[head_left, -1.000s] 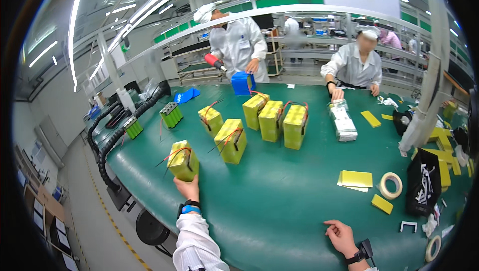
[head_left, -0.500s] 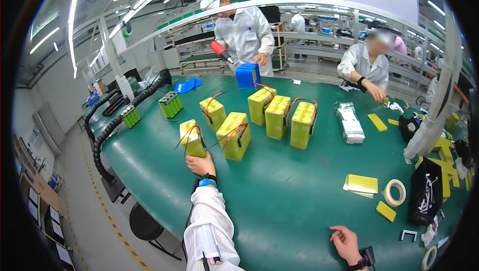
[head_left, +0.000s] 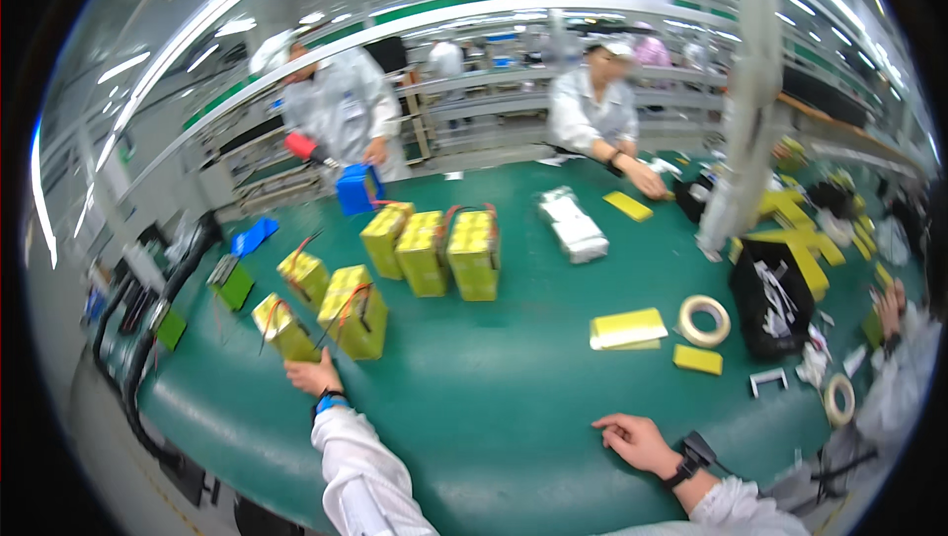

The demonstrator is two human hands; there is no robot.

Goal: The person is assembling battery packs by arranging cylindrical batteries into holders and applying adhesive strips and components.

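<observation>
A: What step does the person seem to be at?

B: Positioning, by the look of it. The left grip (head_left: 314, 375) is closed around the near lower end of a wrapped yellow pack (head_left: 286, 333), which stands just beyond that grip. It leans in the view; whether its base touches the bench (head_left: 464, 427) cannot be told, and some of the fingers are hidden.

A: And the right grip (head_left: 640, 442)?

B: Empty, its fingers loosely curled with the index reaching out, well apart to the right of the left one. Beyond it lie yellow sheets (head_left: 629, 326) and a roll of tape (head_left: 723, 329).

A: What does the next move call for?

B: Probably a steady hold, with the pack kept level and clear of the neighbouring pack (head_left: 357, 327), just beyond the left grip and to its right.

A: What differs from half a second ago?

B: The view has swung right, so everything sits further left in it, and another person's sleeve (head_left: 901, 378) now shows beyond the right grip, at the far right. The left grip keeps its hold.
</observation>
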